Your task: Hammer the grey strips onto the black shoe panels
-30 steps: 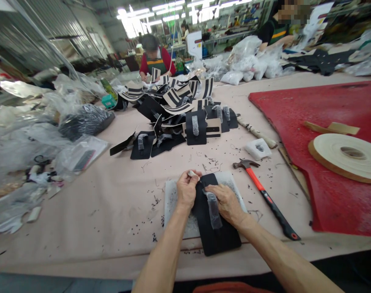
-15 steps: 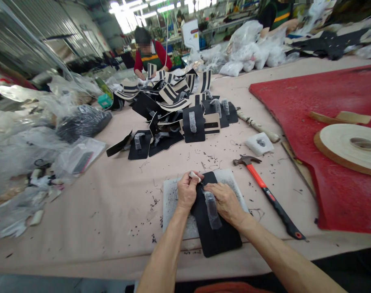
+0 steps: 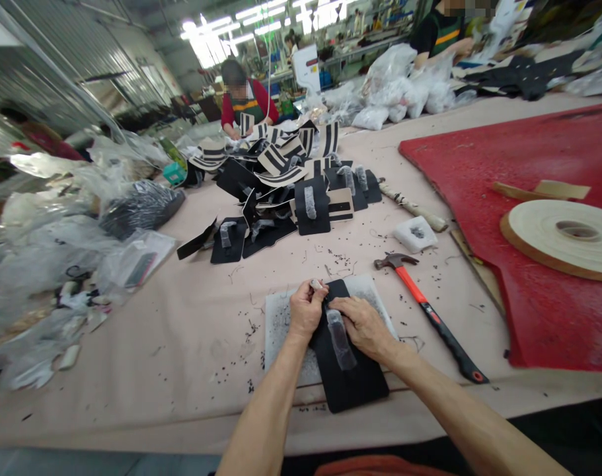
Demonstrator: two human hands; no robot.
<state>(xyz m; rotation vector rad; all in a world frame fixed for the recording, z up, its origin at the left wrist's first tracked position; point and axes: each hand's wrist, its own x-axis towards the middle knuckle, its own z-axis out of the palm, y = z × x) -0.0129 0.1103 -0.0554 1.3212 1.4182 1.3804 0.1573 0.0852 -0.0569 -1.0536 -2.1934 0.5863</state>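
A black panel (image 3: 356,387) with rounded corners lies tilted across a pale speckled board (image 3: 301,360). Along its middle runs a handle (image 3: 341,344) wrapped in clear plastic. My left hand (image 3: 304,311) is closed at the panel's upper left edge, thumb and fingers pinched together near the handle's upper end. White wrapping covers one of its fingertips. What that pinch holds is too small to make out. My right hand (image 3: 364,324) rests on the panel to the right of the handle, its bent fingers closed at the handle's upper end and hiding what they grip.
A claw hammer (image 3: 429,314) lies right of the board. Beyond it are a white foam block (image 3: 413,235), a stick (image 3: 412,205), a red sheet (image 3: 479,172) and a tape roll (image 3: 543,228). Similar panels (image 3: 313,221) pile up ahead. Plastic bags (image 3: 73,264) crowd the left. A co-worker (image 3: 248,99) sits opposite.
The camera view has shifted slightly. Both hands stay at the handle's upper end, with only small finger movement; the panel stays on the board.
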